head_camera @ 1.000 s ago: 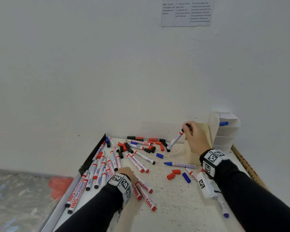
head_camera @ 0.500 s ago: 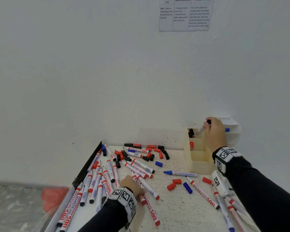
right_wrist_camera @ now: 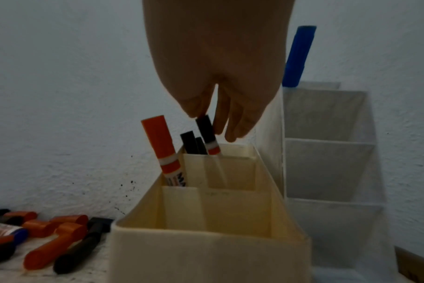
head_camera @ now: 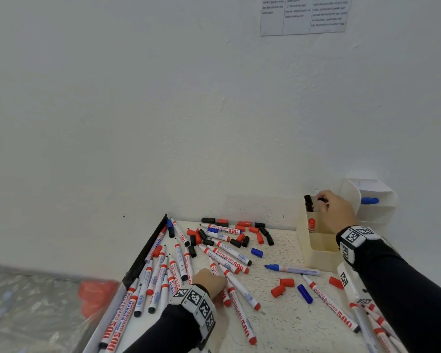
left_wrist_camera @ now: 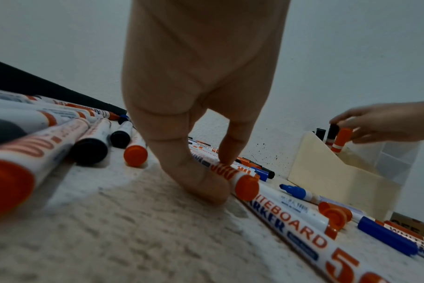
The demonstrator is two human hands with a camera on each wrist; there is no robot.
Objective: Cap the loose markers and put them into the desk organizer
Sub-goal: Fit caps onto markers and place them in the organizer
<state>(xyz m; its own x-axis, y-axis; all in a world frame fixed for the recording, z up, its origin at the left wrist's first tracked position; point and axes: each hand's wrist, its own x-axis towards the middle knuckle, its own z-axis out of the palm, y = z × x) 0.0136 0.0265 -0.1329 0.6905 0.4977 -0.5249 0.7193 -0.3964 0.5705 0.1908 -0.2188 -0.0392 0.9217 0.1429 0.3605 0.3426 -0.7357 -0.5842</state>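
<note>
My right hand (head_camera: 322, 201) is over the back compartment of the cream desk organizer (head_camera: 316, 253), thumb and fingers pinching the cap of a black-capped marker (right_wrist_camera: 206, 130) that stands in it beside other black-capped ones. A red-capped marker (right_wrist_camera: 160, 141) leans in the neighbouring compartment. My left hand (head_camera: 214, 284) rests low on the table; its thumb and forefinger pinch a red-ended marker (left_wrist_camera: 240, 181) that lies among several loose markers (head_camera: 163, 273). Loose red, black and blue caps (head_camera: 281, 286) and an uncapped blue marker (head_camera: 290, 269) lie between the hands.
A white tiered organizer (head_camera: 374, 212) stands behind the cream one against the wall, with a blue marker (head_camera: 369, 200) in it. A black strip (head_camera: 148, 248) borders the table's left edge. More markers (head_camera: 377, 324) lie under my right forearm.
My right hand carried the black-capped marker from above the table to the organizer and lowered it into the back compartment. My left hand stayed on the markers near the front.
</note>
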